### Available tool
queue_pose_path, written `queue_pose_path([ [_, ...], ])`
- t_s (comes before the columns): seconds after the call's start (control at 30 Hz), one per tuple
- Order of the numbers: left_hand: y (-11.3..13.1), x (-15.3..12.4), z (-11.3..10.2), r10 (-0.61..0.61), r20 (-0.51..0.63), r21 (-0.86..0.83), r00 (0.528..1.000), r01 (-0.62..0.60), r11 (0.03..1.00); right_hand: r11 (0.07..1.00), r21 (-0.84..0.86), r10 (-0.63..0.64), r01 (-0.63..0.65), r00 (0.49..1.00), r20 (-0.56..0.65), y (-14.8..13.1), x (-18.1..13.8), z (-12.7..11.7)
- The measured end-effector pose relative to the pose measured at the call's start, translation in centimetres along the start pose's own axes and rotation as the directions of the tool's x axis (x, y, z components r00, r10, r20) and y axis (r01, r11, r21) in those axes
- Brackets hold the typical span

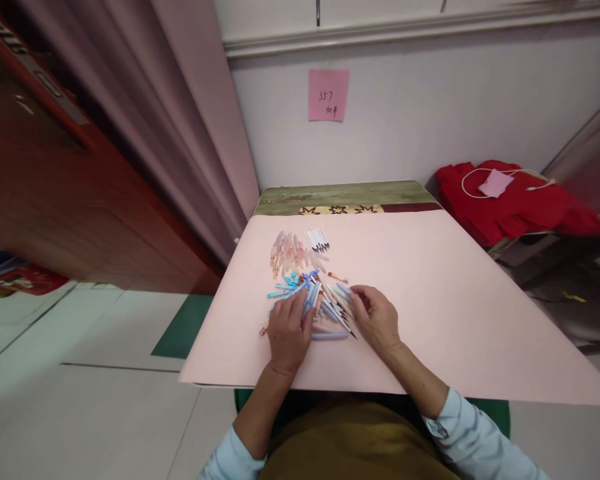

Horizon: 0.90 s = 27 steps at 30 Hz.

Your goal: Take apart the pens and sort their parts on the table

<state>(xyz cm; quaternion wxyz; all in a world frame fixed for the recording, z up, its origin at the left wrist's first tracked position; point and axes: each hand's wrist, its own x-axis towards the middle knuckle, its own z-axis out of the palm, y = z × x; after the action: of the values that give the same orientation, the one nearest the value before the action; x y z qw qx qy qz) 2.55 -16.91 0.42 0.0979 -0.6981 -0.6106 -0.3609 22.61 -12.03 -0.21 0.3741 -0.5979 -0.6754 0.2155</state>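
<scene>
A heap of pen parts (pixel 314 293) lies on a pink sheet (pixel 430 293): blue barrels, caps and thin refills mixed together. My left hand (pixel 289 330) rests on the heap's near left side, fingers curled around a few blue pieces. My right hand (pixel 375 313) sits at the heap's right edge, fingers bent and pinching near a blue barrel. Behind the heap lies a row of pale pink barrels (pixel 287 253) and a bundle of white refills (pixel 317 239).
The pink sheet covers a small table whose green far edge (pixel 345 193) shows. A pink note (pixel 328 95) hangs on the wall. Red cloth (pixel 510 200) lies on a stand to the right. A curtain (pixel 180 133) and a wooden door (pixel 55 167) stand left.
</scene>
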Motion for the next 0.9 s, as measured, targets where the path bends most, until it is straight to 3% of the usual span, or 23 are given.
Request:
queue_pose_path([
  [0.17, -0.2, -0.1, -0.2, -0.005, -0.058, 0.004, 0.998, 0.006, 1.0, 0.991, -0.004, 0.136, -0.137, 0.986, 0.097, 0.1, 1.7, -1.1],
  [0.27, -0.1, -0.3, -0.4, 0.042, -0.045, -0.016, 0.998, -0.042, 0.999, 0.987, -0.123, 0.129, -0.106, 0.972, 0.196, -0.7, 4.1, -1.4],
  [0.33, 0.3, -0.4, -0.6, 0.148, 0.026, -0.042, 0.989, -0.147, 0.988, 0.974, -0.22, 0.109, -0.058, 0.968, 0.227, -1.3, 5.5, -0.9],
  [0.43, 1.0, -0.6, -0.5, 0.387, 0.184, -0.123, 0.903, -0.37, 0.921, 0.938, -0.348, 0.097, -0.001, 0.961, 0.259, -2.2, 6.3, 0.2],
  [0.5, 1.3, -0.8, -0.2, 0.458, 0.246, -0.157, 0.854, -0.431, 0.889, 0.92, -0.391, 0.085, 0.024, 0.963, 0.257, -2.6, 6.1, 0.8],
  [0.67, 1.0, -1.3, 0.2, 0.431, 0.223, -0.13, 0.874, -0.412, 0.902, 0.925, -0.381, 0.133, -0.003, 0.939, 0.316, -3.2, 5.3, 1.1],
  [0.9, 0.9, -1.4, -0.3, 0.347, 0.232, -0.111, 0.909, -0.33, 0.937, 0.935, -0.354, 0.102, 0.025, 0.936, 0.336, -4.0, 4.4, 0.8],
])
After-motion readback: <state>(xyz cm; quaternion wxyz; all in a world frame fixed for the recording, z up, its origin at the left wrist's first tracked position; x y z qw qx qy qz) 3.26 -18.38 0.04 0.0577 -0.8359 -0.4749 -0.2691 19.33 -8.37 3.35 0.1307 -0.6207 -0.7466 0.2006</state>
